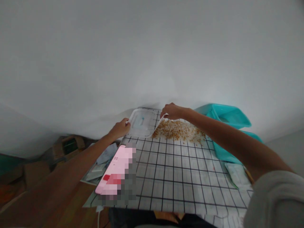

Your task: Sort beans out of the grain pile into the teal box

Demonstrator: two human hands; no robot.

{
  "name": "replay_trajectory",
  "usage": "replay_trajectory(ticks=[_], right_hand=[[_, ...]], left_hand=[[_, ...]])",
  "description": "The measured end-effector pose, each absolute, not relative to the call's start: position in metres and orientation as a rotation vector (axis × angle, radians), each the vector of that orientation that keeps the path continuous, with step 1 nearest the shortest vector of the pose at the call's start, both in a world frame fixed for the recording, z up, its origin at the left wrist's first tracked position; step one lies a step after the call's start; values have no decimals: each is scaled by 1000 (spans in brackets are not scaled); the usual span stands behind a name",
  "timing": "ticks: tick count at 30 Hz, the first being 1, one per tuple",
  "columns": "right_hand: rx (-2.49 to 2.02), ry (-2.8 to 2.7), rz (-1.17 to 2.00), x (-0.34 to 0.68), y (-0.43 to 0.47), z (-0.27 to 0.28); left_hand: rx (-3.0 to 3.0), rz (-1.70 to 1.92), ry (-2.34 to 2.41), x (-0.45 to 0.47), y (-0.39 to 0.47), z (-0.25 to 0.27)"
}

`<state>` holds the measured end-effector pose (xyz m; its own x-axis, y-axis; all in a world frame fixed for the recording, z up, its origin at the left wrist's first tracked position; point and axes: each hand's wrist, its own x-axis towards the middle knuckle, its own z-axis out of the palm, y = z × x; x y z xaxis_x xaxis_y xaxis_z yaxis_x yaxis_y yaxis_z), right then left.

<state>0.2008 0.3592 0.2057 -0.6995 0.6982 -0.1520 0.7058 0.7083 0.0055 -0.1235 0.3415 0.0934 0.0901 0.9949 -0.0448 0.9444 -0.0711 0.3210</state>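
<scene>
My left hand [121, 129] grips the left edge of a shallow clear plastic container [140, 126] on the far left part of the table, with a small bluish mark showing on it. Closed fingers of my right hand [173, 111] pinch a thin white flat piece [159, 123], slanted against the container's right side; its exact kind I cannot make out. Just right of it spreads a loose layer of mixed grains [177, 129], yellow kernels like corn among smaller whitish ones. My right forearm hides part of the area beyond them.
A white tablecloth [175, 172] with black grid lines covers the table. A pink-screened phone [114, 171] lies at its left edge. Turquoise plastic baskets [229, 115] stand at the right, near a pale packet [237, 175]. Cardboard boxes [68, 147] sit on the left; a wall rises behind.
</scene>
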Motion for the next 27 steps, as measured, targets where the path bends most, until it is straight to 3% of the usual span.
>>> replay_trajectory(ticks=[17,27], right_hand=[[830,3108,-142,164,306,207],[858,3080,-153,162,332,184]], left_hand=[[1970,365,1891,-155,323,105],[2063,353,1923,-167,322,100]])
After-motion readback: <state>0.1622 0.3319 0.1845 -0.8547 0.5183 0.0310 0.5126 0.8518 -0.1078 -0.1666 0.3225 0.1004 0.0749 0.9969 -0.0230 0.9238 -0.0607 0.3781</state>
